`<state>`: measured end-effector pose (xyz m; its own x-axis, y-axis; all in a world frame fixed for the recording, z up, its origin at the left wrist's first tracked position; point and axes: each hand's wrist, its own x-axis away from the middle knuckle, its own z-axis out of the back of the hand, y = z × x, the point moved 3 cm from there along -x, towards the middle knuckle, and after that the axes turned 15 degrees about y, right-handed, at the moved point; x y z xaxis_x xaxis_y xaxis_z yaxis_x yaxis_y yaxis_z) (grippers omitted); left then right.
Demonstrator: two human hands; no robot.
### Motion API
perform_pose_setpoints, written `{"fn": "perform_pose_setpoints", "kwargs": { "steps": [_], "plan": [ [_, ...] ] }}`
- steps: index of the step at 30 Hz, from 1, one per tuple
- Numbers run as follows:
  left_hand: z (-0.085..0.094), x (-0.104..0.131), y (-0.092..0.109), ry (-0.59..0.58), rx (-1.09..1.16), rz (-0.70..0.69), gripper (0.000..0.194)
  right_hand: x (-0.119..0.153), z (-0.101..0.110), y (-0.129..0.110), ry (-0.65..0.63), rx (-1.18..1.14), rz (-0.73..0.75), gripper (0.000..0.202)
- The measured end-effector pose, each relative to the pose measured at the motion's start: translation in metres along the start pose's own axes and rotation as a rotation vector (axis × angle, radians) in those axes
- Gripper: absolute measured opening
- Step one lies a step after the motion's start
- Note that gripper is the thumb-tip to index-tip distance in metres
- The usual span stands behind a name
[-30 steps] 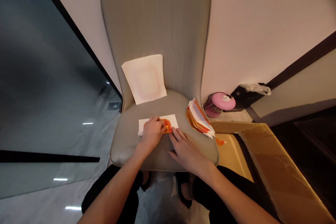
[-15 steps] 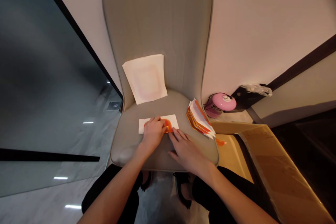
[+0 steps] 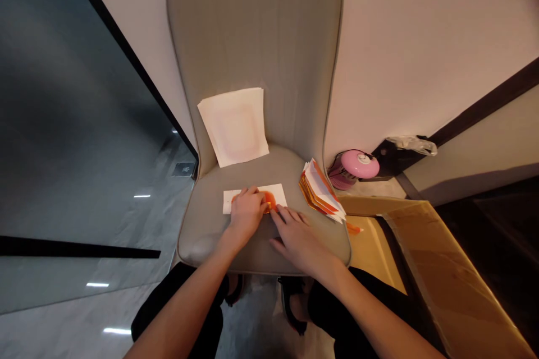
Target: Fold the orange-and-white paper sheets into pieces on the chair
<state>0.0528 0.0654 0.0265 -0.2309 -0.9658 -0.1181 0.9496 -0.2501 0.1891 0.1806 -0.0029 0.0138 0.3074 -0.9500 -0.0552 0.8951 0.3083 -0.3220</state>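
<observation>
A folded white paper (image 3: 277, 191) with an orange print lies flat across the front of the chair seat. My left hand (image 3: 247, 208) rests on it with bent fingers pressed together, hiding much of the orange area. A small yellow-orange patch shows beside its thumb; I cannot tell whether it is print or a separate piece. My right hand (image 3: 295, 233) lies palm down with fingers stretched out, its fingertips at the paper's lower right edge. At the seat's right side stands a bundle of folded orange-and-white papers (image 3: 322, 190). Against the backrest leans a stack of white sheets (image 3: 236, 126).
The grey chair (image 3: 256, 28) stands against a wall, beside a dark glass panel (image 3: 84, 101) on the left. To the right are an open cardboard box (image 3: 442, 258), a pink rounded device (image 3: 360, 165) and a black box topped with clear plastic (image 3: 391, 157).
Both hands stay in nearly the same place on the folded paper. A little more of its orange print shows beside my left hand. The view has shifted very slightly.
</observation>
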Motion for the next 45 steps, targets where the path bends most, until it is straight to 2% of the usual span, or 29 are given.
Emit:
{"fn": "perform_pose_setpoints", "kwargs": {
  "steps": [7, 11, 20, 30, 36, 38, 41, 43, 45],
  "plan": [
    [-0.005, 0.003, -0.008, 0.071, 0.016, 0.042, 0.015, -0.003, -0.001, -0.004, -0.004, 0.099, 0.009, 0.061],
    [-0.008, 0.006, -0.017, 0.120, -0.086, 0.064, 0.027, -0.002, -0.004, -0.006, 0.025, 0.119, -0.014, 0.058],
    [-0.014, 0.017, -0.028, 0.202, -0.218, -0.018, 0.030, -0.004, -0.012, -0.012, 0.025, 0.143, -0.037, 0.060],
    [-0.010, 0.027, -0.048, 0.211, -0.289, 0.051, 0.036, -0.003, -0.015, -0.016, 0.047, 0.183, -0.036, 0.062],
    [0.006, 0.029, -0.061, 0.223, -0.353, 0.110, 0.038, -0.005, -0.011, -0.016, 0.066, 0.147, -0.041, 0.057],
    [0.015, 0.030, -0.058, 0.259, -0.373, 0.108, 0.037, -0.007, -0.010, -0.017, 0.089, 0.111, -0.016, 0.053],
    [0.022, 0.040, -0.041, 0.312, -0.334, 0.065, 0.038, -0.011, -0.010, -0.020, 0.102, 0.064, 0.043, 0.050],
    [0.017, 0.054, -0.024, 0.312, -0.280, -0.012, 0.042, -0.013, -0.011, -0.021, 0.082, 0.054, 0.071, 0.052],
    [0.005, 0.071, -0.008, 0.268, -0.213, -0.122, 0.047, -0.012, -0.012, -0.020, 0.066, 0.051, 0.100, 0.053]
  ]
}}
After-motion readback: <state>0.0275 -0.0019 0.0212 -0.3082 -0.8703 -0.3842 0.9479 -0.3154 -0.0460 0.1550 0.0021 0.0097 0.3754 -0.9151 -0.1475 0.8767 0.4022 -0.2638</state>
